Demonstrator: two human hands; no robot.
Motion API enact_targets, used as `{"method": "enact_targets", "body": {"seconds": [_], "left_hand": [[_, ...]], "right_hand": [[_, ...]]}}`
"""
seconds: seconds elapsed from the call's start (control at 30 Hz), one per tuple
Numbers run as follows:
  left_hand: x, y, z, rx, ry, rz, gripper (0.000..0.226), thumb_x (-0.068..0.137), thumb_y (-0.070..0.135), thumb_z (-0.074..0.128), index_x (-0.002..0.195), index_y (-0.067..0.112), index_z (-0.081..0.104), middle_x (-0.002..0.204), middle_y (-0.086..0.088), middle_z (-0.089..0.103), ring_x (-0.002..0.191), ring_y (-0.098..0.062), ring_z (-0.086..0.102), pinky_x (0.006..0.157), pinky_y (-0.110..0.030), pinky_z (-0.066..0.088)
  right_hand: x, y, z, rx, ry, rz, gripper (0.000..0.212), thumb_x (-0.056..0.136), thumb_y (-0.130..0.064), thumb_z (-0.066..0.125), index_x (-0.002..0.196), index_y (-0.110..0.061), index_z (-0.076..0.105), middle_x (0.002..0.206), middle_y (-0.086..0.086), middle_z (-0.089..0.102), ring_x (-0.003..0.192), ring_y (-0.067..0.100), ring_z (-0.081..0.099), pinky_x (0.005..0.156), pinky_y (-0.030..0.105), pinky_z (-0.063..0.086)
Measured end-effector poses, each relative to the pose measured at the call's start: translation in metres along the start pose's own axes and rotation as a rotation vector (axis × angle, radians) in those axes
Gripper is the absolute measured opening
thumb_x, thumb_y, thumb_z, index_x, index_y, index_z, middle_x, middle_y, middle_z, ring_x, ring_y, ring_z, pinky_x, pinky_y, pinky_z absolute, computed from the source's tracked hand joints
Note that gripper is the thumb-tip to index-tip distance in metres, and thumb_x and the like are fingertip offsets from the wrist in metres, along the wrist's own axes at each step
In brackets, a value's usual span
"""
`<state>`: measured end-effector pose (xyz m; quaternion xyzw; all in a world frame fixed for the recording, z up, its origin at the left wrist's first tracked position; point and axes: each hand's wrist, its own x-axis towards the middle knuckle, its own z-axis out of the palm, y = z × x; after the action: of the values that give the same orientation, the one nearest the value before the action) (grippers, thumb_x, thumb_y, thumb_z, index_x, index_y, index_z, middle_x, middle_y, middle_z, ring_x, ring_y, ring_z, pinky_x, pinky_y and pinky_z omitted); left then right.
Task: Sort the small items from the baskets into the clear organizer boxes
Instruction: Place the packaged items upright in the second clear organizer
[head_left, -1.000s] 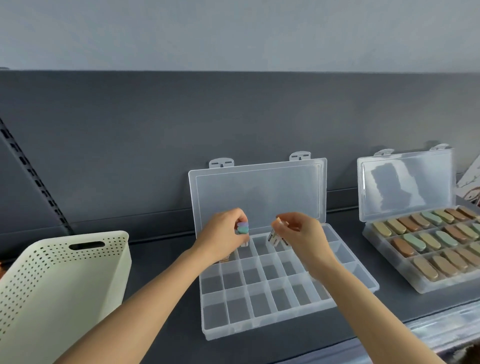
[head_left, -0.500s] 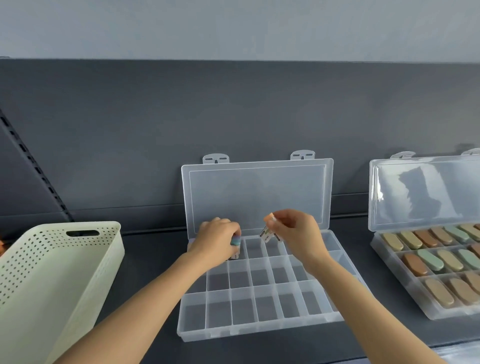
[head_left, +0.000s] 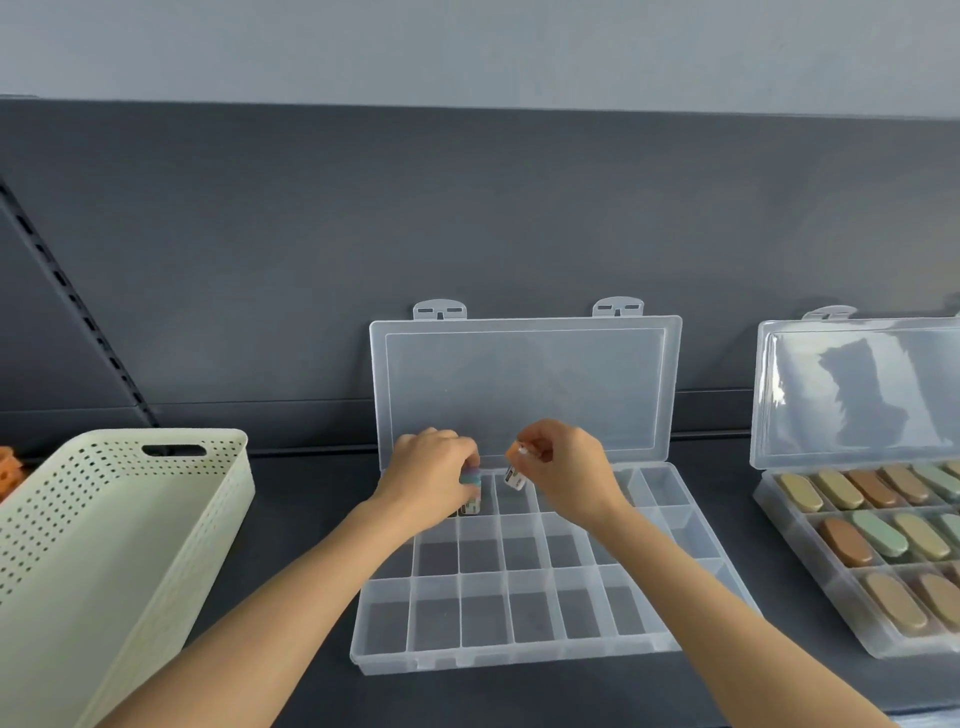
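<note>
A dark shelf (head_left: 291, 519) carries everything. At L a cream perforated basket (head_left: 78, 545) is seen, its inside mostly hidden by the view angle; orange bits (head_left: 8, 467) show past its far L edge. The centre clear organizer box (head_left: 483, 618) is set open, lid (head_left: 524, 384) leaned against the back panel, with front and middle rows bare. A 2nd clear box (head_left: 810, 587) at R is largely filled w/ oval pieces (head_left: 878, 532) in tan, brown and green.

Both hands are held over the centre box's back row. L hand (head_left: 431, 473): fingers curled round a small teal-lilac item (head_left: 471, 478), already low at a cell near the L end of that row. Whether it touches the floor can't be told. R hand (head_left: 566, 467): fingertips pinched on an orange-topped item w/ white body (head_left: 516, 475), long axis near upright, slightly tilted, lower end aimed down.

Key relation, judged: the R item hangs just above the next cell to the R, so a short straight drop is called for. Cells are narrow, so a tilted piece could catch a divider.
</note>
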<state>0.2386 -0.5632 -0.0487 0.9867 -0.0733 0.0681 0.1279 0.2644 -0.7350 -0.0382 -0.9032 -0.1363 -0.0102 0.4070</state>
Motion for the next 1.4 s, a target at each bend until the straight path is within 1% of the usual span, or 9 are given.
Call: {"method": "enact_targets", "body": {"seconds": [0.23,0.33,0.43,0.5,0.6,0.8,1.03,1.13,1.4], "left_hand": [[-0.004,-0.003,-0.01,-0.051,-0.026,-0.011,0.032,0.082,0.038,0.066,0.11,0.023,0.062,0.106,0.006,0.06,0.101,-0.016,0.052,0.09,-0.036,0.04],[-0.008,-0.005,-0.015,-0.085,-0.005,-0.011,0.029,0.084,0.034,0.065,0.11,0.022,0.062,0.106,0.005,0.06,0.098,-0.015,0.052,0.088,-0.034,0.042],[-0.011,-0.006,-0.018,-0.135,-0.006,-0.032,0.03,0.085,0.031,0.066,0.112,0.02,0.063,0.11,0.003,0.06,0.1,-0.016,0.055,0.09,-0.036,0.046],[-0.013,-0.008,-0.02,-0.161,-0.008,-0.045,0.031,0.085,0.029,0.066,0.114,0.019,0.062,0.112,0.002,0.06,0.101,-0.015,0.056,0.091,-0.036,0.047],[-0.015,-0.012,-0.021,-0.141,-0.003,-0.049,0.029,0.087,0.028,0.064,0.114,0.019,0.062,0.112,0.003,0.06,0.101,-0.015,0.054,0.09,-0.035,0.046],[-0.017,-0.016,-0.02,-0.156,-0.009,-0.073,0.031,0.088,0.026,0.063,0.119,0.019,0.062,0.118,0.002,0.06,0.106,-0.015,0.055,0.093,-0.033,0.047],[-0.015,-0.014,-0.02,-0.169,-0.017,-0.075,0.03,0.089,0.026,0.063,0.118,0.019,0.062,0.12,0.002,0.059,0.107,-0.014,0.055,0.094,-0.032,0.048],[-0.014,-0.013,-0.021,-0.169,-0.018,-0.073,0.03,0.089,0.026,0.062,0.118,0.019,0.062,0.12,0.002,0.059,0.108,-0.014,0.055,0.095,-0.032,0.047],[-0.015,-0.013,-0.024,-0.173,-0.027,-0.083,0.032,0.088,0.027,0.063,0.119,0.02,0.061,0.122,0.003,0.059,0.109,-0.014,0.055,0.096,-0.034,0.047]], "right_hand": [[0.007,0.002,0.015,-0.073,-0.043,-0.034,0.017,0.087,-0.02,0.062,0.09,-0.004,0.067,0.082,0.012,0.068,0.077,0.029,0.059,0.065,0.031,0.045],[0.009,0.001,0.02,-0.094,-0.033,-0.048,0.021,0.088,-0.018,0.058,0.082,0.0,0.065,0.074,0.017,0.064,0.069,0.035,0.052,0.061,0.026,0.034],[0.009,0.001,0.027,-0.072,-0.049,-0.046,0.023,0.091,-0.017,0.053,0.077,0.0,0.06,0.062,0.011,0.053,0.055,0.022,0.037,0.056,0.027,0.031],[0.01,0.001,0.03,-0.068,-0.061,-0.04,0.018,0.094,-0.017,0.051,0.088,-0.007,0.064,0.07,0.002,0.057,0.06,0.017,0.045,0.057,0.026,0.037],[0.008,0.001,0.031,-0.066,-0.068,-0.036,0.018,0.095,-0.016,0.049,0.102,-0.009,0.064,0.083,0.001,0.062,0.072,0.018,0.053,0.066,0.026,0.044],[0.005,0.007,0.026,-0.193,-0.095,-0.121,0.012,0.089,-0.009,0.052,0.079,-0.013,0.058,0.081,0.001,0.059,0.074,0.019,0.051,0.062,0.022,0.036],[0.008,0.008,0.018,-0.342,-0.102,-0.18,0.016,0.092,-0.013,0.056,0.103,-0.011,0.066,0.101,0.002,0.066,0.097,0.022,0.053,0.079,0.027,0.044],[0.008,0.007,0.017,-0.443,-0.172,-0.234,0.016,0.091,-0.007,0.052,0.096,-0.01,0.068,0.099,0.007,0.063,0.092,0.025,0.055,0.079,0.028,0.046],[0.01,0.006,0.02,-0.425,-0.215,-0.243,0.013,0.088,-0.007,0.06,0.098,-0.013,0.064,0.103,0.005,0.062,0.094,0.024,0.055,0.083,0.032,0.051]]}}
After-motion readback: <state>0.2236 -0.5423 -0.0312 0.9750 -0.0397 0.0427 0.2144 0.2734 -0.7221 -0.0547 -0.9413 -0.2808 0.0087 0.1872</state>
